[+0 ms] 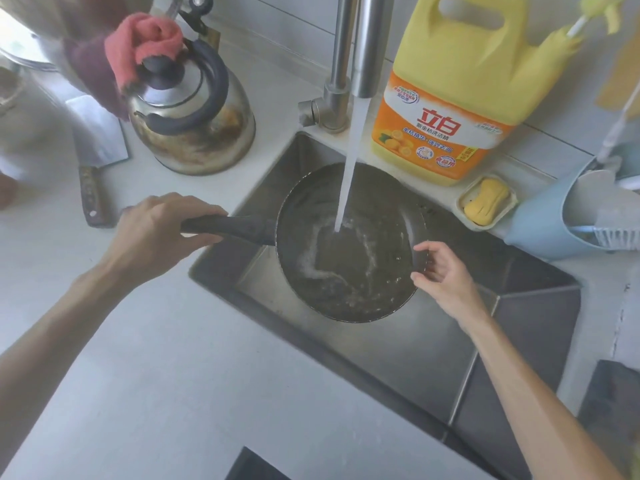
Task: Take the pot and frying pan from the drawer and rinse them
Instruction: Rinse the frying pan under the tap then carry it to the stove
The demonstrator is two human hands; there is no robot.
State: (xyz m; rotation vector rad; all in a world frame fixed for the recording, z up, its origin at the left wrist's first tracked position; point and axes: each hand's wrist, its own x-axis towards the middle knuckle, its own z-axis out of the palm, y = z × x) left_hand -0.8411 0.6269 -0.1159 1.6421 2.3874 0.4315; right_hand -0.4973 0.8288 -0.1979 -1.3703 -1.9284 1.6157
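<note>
While water from the tap (362, 46) runs onto its middle, frying pan (349, 244) held over the sink (398, 344) by the left hand (156, 233) gripping the handle, right hand (441, 275) steadying the rim with loosely curled fingers, probably to swirl the rinse around; pot not in view.

We are looking at a frying pan (349, 244) with a dark, matt, speckled inner surface, wet and foaming under the stream, and a matt black handle. The sink (415, 341) is showing brushed steel, dull and smooth. The faucet (360, 46) is gleaming as satin metal. We are seeing a kettle (194, 109) of shiny metal, stained brown low on its body, with a glossy dark handle and a pink cloth (145, 46) of nubby weave draped over it. The detergent jug (464, 81) is showing smooth yellow plastic. The countertop (173, 358) is looking pale and matt.
</note>
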